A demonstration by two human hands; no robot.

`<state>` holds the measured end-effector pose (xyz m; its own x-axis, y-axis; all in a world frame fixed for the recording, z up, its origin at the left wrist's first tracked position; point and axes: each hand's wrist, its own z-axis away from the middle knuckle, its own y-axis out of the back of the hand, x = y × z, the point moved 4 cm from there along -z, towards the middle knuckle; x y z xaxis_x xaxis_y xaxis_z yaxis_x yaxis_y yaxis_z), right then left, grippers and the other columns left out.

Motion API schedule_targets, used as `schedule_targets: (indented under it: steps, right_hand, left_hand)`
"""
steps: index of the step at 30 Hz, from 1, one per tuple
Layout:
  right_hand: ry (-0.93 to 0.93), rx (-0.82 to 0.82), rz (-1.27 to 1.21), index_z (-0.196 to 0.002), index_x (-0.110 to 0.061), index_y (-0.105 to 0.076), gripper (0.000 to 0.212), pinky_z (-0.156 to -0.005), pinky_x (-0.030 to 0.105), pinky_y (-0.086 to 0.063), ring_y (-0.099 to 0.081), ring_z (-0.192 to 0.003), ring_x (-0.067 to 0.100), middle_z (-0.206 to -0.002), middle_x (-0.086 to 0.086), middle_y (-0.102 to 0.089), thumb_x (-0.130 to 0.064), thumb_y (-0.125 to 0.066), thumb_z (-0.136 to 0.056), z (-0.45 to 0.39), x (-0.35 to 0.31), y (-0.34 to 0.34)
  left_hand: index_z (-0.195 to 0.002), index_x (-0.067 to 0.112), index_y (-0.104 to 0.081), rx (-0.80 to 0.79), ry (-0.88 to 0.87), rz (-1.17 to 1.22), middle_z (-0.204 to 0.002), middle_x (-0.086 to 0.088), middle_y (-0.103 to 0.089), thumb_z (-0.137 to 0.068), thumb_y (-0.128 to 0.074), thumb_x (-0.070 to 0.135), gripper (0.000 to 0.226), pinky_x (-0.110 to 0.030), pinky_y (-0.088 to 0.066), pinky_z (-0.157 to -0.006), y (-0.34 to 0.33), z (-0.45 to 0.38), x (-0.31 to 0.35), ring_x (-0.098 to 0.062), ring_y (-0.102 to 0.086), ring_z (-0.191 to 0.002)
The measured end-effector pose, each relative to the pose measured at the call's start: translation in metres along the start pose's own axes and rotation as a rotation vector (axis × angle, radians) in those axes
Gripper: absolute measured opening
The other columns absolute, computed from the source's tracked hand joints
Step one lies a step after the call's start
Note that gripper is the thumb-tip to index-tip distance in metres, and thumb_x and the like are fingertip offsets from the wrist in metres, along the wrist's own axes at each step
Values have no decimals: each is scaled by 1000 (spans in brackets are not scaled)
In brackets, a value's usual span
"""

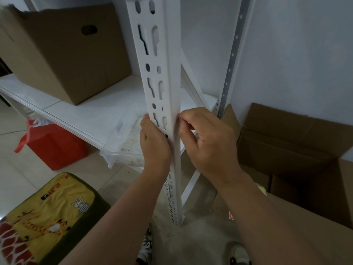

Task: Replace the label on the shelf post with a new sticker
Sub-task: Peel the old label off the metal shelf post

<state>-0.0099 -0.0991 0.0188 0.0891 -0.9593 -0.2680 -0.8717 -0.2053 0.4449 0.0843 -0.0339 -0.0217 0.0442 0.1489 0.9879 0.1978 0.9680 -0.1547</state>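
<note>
A white slotted shelf post [161,60] runs from the top of the view down to the floor. My left hand [153,142] wraps around the post's left side at shelf height, thumb up along its edge. On the post's right face, my right hand [205,138] has its fingers curled, with the fingertips pressed against the corner as if picking at something thin. No label or sticker is plainly visible under the fingers; the spot is white on white.
A large cardboard box [63,52] sits on the white shelf [91,111]. A clear plastic bin [124,142] pokes out below, beside a red bag [51,142]. Open cardboard boxes [298,150] stand on the right, a yellow animal-print cushion [47,213] at lower left.
</note>
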Motion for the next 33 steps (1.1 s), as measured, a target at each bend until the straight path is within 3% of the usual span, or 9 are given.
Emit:
schedule_targets:
  steps: [3,6,10,15,18,22,27,31,33]
  right_hand:
    - [-69,-76,-76,-96,-5,-67,15,-81,9,-46,-59,-88,11,-97,7,-69,-14,-56,-92,6,3,-3]
    - [-226,-16,-260,-105,-5,-65,17,-82,10,-50,-61,-94,9,-100,3,-69,-13,-56,-93,8,5,-1]
    - [-272,46,-279,-104,-5,-67,15,-78,8,-50,-61,-93,4,-93,-9,-63,-11,-60,-92,3,4,0]
    - [-277,-28,-215,-102,-8,-69,16,-72,7,-51,-58,-87,-2,-88,-9,-67,-18,-60,-93,-6,7,1]
    - [-252,-79,-134,-101,-11,-69,20,-70,14,-55,-61,-78,1,-88,-5,-72,-25,-56,-93,-11,6,3]
    - [-212,-89,-73,-94,-11,-68,18,-57,35,-57,-63,-62,11,-76,-2,-70,-24,-56,-93,-14,4,5]
    - [-215,-40,-69,-86,-10,-67,15,-53,33,-52,-59,-57,13,-67,-4,-65,-21,-57,-91,-15,3,2]
    - [-378,-3,-206,-84,-14,-68,10,-62,21,-51,-60,-73,6,-67,-18,-58,-20,-61,-88,-12,8,-1]
    - [-513,-4,-321,-83,-19,-67,8,-65,27,-56,-64,-70,8,-70,-15,-64,-20,-60,-88,-7,16,-4]
  left_hand:
    - [-75,27,-58,4,-7,-22,-66,8,-63,-103,-23,37,46,-27,-52,-70,2,0,1,-2,-62,-63]
    - [-79,26,-57,-5,1,-50,-72,5,-62,-103,-21,37,45,-22,-49,-68,1,1,4,-6,-61,-68]
    - [-76,25,-56,-3,7,-55,-73,4,-61,-103,-21,37,46,-23,-46,-68,2,3,6,-6,-59,-69]
    - [-74,24,-55,-26,9,-55,-68,6,-58,-103,-22,34,45,-20,-44,-62,3,2,6,8,-55,-52]
    - [-76,22,-54,-42,7,-53,-69,6,-56,-103,-21,34,44,-18,-43,-61,2,3,7,4,-57,-57]
    - [-78,26,-55,-28,21,-41,-71,8,-57,-104,-21,36,45,-17,-41,-60,1,3,7,3,-58,-61]
    - [-79,20,-56,-19,24,-40,-72,3,-58,-103,-22,37,45,-20,-44,-62,2,2,5,-2,-56,-62]
    - [-84,22,-58,-23,31,-45,-76,3,-61,-103,-22,36,43,-19,-44,-63,2,3,6,-4,-59,-65]
    - [-84,25,-57,-22,33,-54,-76,5,-60,-104,-21,37,43,-19,-42,-63,3,4,8,-8,-59,-70]
